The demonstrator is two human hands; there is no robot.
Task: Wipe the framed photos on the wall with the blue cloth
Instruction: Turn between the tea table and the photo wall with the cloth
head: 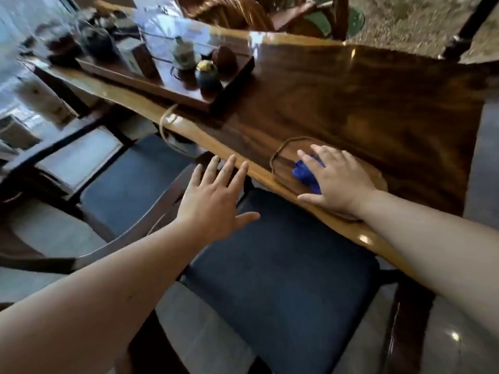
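Note:
A crumpled blue cloth (306,174) lies in a shallow wooden tray (283,160) near the front edge of a glossy wooden table (364,103). My right hand (334,179) rests flat over the cloth, fingers spread, covering most of it; only its left part shows. My left hand (213,195) hovers open with fingers apart, just short of the table edge and above a chair. No framed photos or wall are in view.
A dark tea tray (232,85) with a lidded cup (183,54), a small dark jar (207,74) and boxes stands at the table's far left. Two blue-cushioned chairs (283,265) are tucked under the front edge. Another chair stands behind the table.

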